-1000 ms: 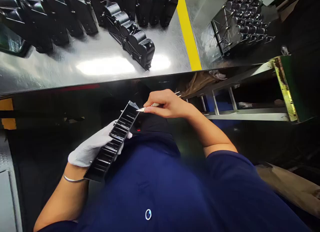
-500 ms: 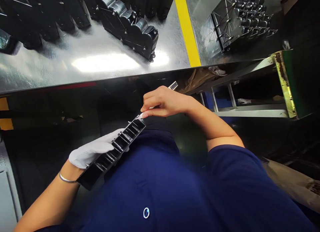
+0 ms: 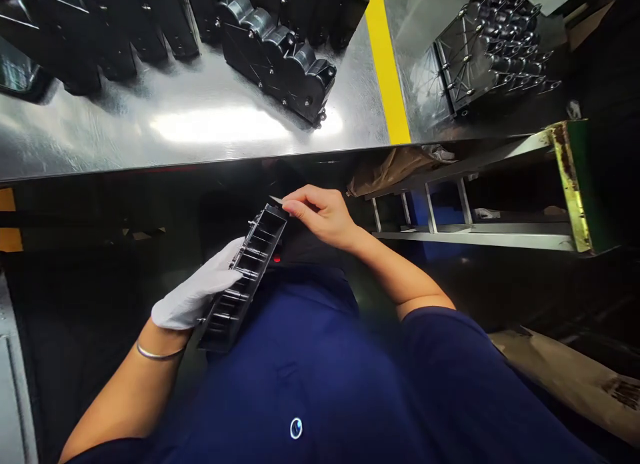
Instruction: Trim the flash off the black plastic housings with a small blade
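A white glove covers my left hand [image 3: 203, 287], which is wrapped round a long black ribbed plastic part [image 3: 245, 281]. The part is tilted, with its open, compartmented side facing up and its upper end pointing away from me. Close to that upper end, my bare right hand [image 3: 320, 214] pinches a small knife; its pale pointed blade [image 3: 276, 199] sticks out past my fingertips, just above the part's end corner. Most of the handle is hidden in my palm. Whether the blade touches the part is hard to tell.
On the metal table [image 3: 200, 141] ahead, several black housings stand at the left, with one housing [image 3: 277, 64] nearer its edge. Right of a yellow stripe [image 3: 387, 71] is a stack of black parts [image 3: 490, 57]. A metal frame [image 3: 480, 237] stands lower right, near brown wrapping [image 3: 390, 171].
My left hand has turned the black part more upright and moved it slightly right. My right hand has moved slightly, and the blade now shows past the fingertips, off the part's end.
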`<state>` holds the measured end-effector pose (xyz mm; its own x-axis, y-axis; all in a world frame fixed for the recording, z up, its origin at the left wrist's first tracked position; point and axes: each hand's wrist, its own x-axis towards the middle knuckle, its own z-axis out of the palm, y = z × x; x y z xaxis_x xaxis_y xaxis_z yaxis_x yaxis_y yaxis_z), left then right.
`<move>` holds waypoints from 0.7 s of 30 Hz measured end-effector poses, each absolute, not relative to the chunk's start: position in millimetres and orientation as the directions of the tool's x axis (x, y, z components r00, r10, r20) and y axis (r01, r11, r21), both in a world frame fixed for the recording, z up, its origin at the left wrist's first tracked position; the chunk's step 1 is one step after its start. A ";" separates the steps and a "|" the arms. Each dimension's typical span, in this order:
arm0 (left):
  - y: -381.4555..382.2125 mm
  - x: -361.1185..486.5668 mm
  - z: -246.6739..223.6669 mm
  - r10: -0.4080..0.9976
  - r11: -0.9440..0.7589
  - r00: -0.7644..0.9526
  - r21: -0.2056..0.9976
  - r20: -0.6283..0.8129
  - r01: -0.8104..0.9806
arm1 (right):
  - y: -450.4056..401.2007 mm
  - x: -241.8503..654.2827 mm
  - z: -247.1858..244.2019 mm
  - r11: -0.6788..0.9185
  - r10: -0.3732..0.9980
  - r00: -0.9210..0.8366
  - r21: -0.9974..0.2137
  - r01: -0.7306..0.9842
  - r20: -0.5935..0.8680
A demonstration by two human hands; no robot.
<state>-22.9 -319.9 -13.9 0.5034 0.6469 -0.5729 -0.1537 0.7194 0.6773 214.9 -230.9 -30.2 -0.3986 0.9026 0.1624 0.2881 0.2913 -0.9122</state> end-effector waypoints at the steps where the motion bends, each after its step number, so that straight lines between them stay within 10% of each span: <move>1: -319.3 -21.7 -14.1 0.685 0.684 0.463 0.716 -0.563 -0.141 | -233.1 214.7 -29.0 0.296 0.890 -0.428 -0.910 0.291 0.153; 11: -319.0 -13.2 -8.9 0.721 0.650 0.379 0.756 -0.580 -0.080 | -240.2 203.2 -31.2 0.461 0.857 -0.467 -0.730 0.504 0.218; 21: -321.6 -10.7 -11.1 0.733 0.630 0.379 0.773 -0.565 -0.065 | -246.4 202.8 -21.4 0.418 0.846 -0.533 -0.608 0.675 -0.010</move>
<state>-10.7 -321.6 -11.1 0.3787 0.7327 -0.5654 -0.0651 0.6305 0.7735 202.8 -246.4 -21.4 -0.5326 0.8463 -0.0102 0.6755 0.4177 -0.6076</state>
